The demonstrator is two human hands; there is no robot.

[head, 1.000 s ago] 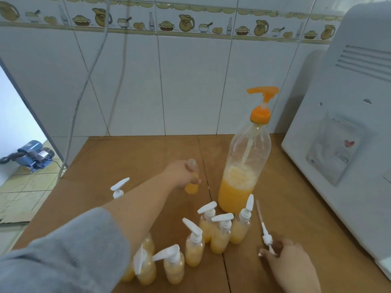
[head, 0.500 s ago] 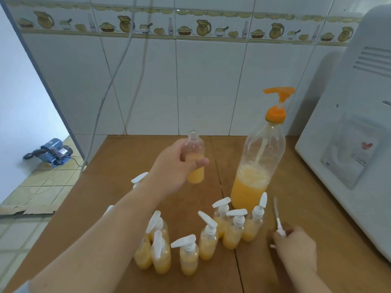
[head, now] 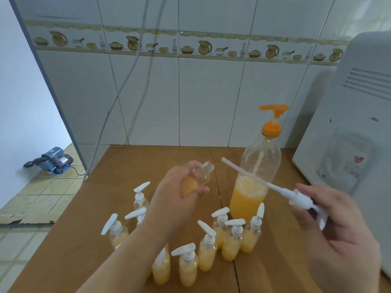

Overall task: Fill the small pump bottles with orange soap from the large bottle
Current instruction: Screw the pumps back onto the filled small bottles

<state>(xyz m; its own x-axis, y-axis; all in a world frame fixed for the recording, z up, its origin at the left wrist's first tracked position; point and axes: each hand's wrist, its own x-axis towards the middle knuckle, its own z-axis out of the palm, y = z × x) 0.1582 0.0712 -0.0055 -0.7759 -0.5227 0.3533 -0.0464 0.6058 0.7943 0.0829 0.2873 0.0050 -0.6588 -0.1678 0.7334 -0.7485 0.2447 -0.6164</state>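
My left hand (head: 179, 193) grips a small clear bottle (head: 201, 176) holding some orange soap, tilted with its open neck pointing up and right. My right hand (head: 330, 225) pinches a white pump head (head: 300, 198) whose long dip tube points up-left toward that neck, its tip a short gap away. The large bottle (head: 254, 182) with an orange pump stands behind, roughly a third full of orange soap. Several small capped pump bottles (head: 208, 250) of orange soap stand in a cluster on the wooden table (head: 127, 166) below my hands.
A large white appliance (head: 349, 144) stands at the table's right side. A tiled wall runs behind the table, with a grey cable (head: 118, 92) hanging down it. A blue pump (head: 54, 159) sits on the floor at the left.
My left hand lifted the small bottle off the table and tilted it. My right hand picked the white pump head up from the table and raised it toward the bottle's neck.
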